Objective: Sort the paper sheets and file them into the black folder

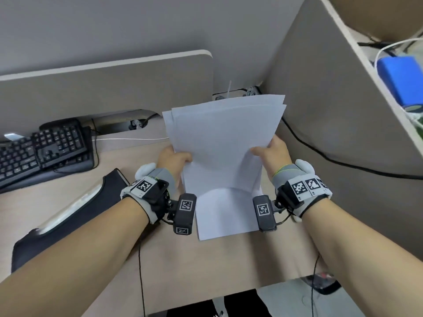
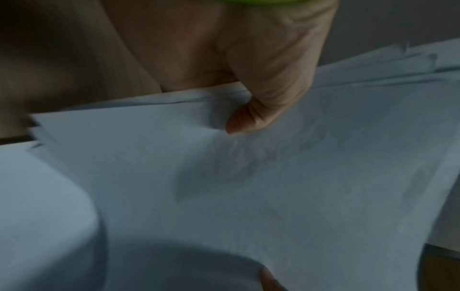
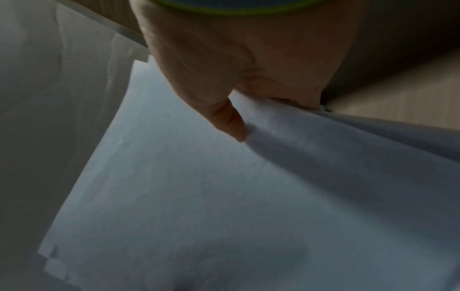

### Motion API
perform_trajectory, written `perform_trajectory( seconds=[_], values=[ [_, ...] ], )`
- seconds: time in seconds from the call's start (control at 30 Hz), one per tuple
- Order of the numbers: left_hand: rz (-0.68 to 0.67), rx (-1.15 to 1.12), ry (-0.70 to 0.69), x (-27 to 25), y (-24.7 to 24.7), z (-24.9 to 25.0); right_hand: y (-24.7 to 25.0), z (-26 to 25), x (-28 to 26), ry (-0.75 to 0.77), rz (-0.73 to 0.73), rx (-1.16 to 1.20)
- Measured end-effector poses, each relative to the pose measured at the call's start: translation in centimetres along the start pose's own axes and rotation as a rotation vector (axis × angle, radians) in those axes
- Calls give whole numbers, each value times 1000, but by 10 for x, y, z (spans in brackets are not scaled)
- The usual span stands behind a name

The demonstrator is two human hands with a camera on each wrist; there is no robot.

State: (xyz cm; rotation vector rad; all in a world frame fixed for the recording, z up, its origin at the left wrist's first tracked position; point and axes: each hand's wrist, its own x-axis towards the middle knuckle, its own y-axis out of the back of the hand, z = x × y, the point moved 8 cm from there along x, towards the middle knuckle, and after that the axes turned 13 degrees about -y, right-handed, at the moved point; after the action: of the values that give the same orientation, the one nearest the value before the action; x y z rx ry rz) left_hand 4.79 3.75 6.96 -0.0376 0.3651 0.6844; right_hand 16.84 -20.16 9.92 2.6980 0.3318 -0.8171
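Note:
A stack of several white paper sheets (image 1: 223, 138) stands raised above the desk, its top edges uneven. My left hand (image 1: 175, 160) grips its left edge with the thumb on the front. My right hand (image 1: 271, 152) grips the right edge the same way. Another white sheet (image 1: 223, 213) lies flat on the desk below the stack. The left wrist view shows the thumb pressing on the paper (image 2: 273, 177). In the right wrist view the thumb pinches the sheets (image 3: 199, 196). The black folder (image 1: 66, 216) lies on the desk to the left, under my left forearm.
A black keyboard (image 1: 43, 149) sits at the far left of the desk (image 1: 206, 266). Desk dividers stand behind and to the right, with a black cable (image 1: 320, 154) along the right one. A blue box (image 1: 401, 76) rests on the shelf at upper right.

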Motion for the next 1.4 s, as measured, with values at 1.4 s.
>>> perform_trajectory(
  seconds=[1.4],
  values=[
    [-43,409,100,-32,72,-46,-78,6,-12,165,-121,-312]
  ],
)
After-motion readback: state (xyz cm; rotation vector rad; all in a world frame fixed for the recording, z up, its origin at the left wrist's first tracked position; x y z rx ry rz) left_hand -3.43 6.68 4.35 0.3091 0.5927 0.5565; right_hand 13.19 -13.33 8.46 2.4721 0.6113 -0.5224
